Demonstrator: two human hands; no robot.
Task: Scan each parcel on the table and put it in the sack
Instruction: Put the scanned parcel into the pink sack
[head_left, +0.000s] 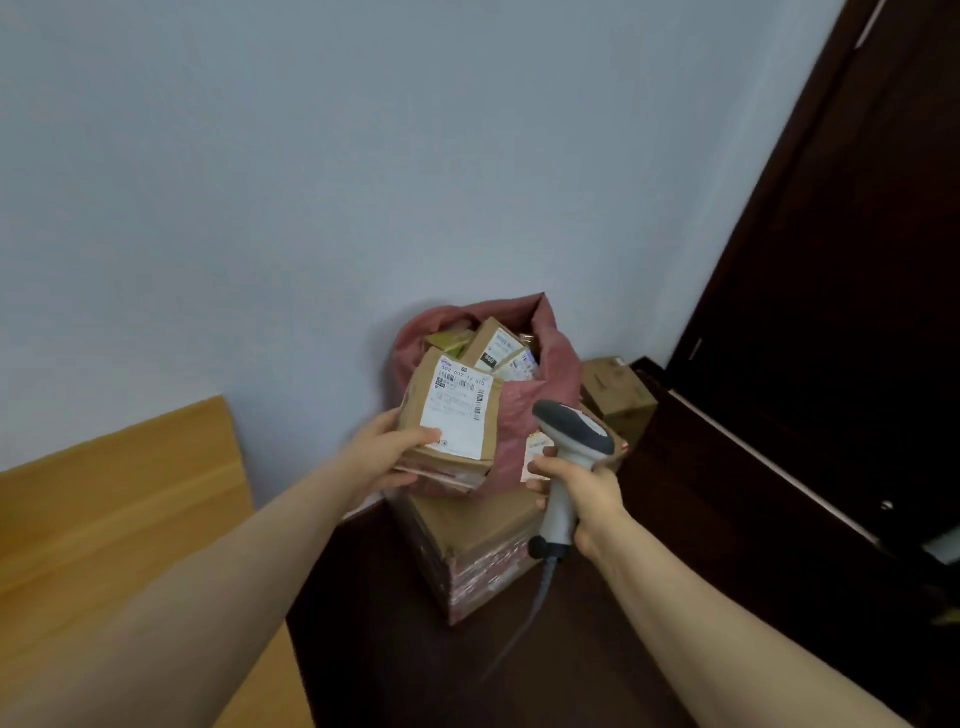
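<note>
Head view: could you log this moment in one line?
left hand: holds parcel by sack | right hand: grips scanner

Single head-worn wide-angle view (tilted), forward and down, close over the sack (560, 370)

Your left forearm (249, 561), from 7 o'clock, and right forearm (701, 587), from 5 o'clock, are bare; left hand (382, 457) and right hand (587, 493) likewise bare.
</note>
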